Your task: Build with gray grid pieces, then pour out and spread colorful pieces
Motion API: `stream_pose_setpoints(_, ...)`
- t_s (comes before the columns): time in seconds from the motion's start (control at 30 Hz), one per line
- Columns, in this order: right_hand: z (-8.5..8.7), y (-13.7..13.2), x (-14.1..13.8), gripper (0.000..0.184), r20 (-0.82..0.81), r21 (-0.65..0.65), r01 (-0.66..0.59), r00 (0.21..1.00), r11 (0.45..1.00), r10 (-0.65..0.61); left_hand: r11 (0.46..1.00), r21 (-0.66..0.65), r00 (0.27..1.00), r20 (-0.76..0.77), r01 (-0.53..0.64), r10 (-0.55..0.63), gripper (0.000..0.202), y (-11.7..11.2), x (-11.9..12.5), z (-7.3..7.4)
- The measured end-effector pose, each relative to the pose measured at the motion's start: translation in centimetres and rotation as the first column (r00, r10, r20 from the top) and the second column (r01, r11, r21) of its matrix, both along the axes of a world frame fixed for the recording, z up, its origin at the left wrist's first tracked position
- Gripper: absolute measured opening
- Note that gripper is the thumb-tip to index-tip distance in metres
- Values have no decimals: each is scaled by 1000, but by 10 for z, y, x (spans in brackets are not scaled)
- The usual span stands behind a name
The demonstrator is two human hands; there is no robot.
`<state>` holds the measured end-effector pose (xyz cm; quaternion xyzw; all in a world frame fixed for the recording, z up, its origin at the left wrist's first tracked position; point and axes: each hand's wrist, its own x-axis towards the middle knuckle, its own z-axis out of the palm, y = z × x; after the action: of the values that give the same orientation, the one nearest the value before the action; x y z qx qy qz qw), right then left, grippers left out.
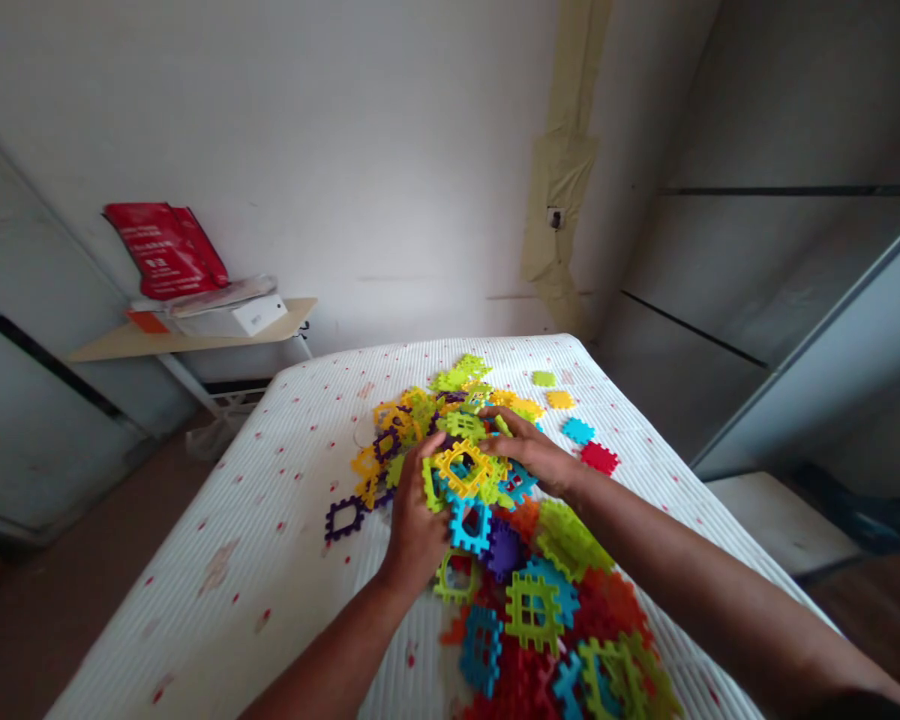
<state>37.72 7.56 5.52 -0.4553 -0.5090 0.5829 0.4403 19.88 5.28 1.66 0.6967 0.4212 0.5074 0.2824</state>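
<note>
A heap of coloured plastic interlocking tiles [525, 590] lies across the white patterned tabletop [270, 540]. My left hand [414, 510] and my right hand [529, 450] meet over the middle of the heap. Both are closed on a small assembled cluster of tiles [465, 470], yellow and lime green with a blue one beneath. The left fingers curl round its left side, the right fingers press on its top right. A lone purple tile [343, 518] lies left of my left hand.
Loose tiles, blue [577, 431], red [598, 458] and yellow [559, 399], lie right of the heap. A side shelf [195, 335] at the back left carries a red bag [166, 248] and a white box. Grey cabinets stand on both sides.
</note>
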Motion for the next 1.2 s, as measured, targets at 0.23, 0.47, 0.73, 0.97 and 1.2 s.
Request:
stream_pose_setpoints(0.23,38,5,-12,55,80,40,-103,992,994,100,968,-249,969,246,30,34,56,14,-21,21)
stream_pose_setpoints(0.47,57,7,-15,74,159,106,-238,962,965,220,949,-304,989,85,-89,120,55,28,-39,19)
stream_pose_setpoints(0.73,30,-27,35,85,378,161,-212,915,964,138,992,-75,916,-397,-99,61,65,0,-61,7)
stream_pose_setpoints(0.97,-10,-149,110,105,666,99,-326,724,940,181,902,222,681,-725,370,-101,85,-88,-79,-18)
stream_pose_setpoints(1.2,-81,-217,121,106,924,286,-379,352,880,-149,862,280,665,-742,423,-86,87,-122,-54,-58)
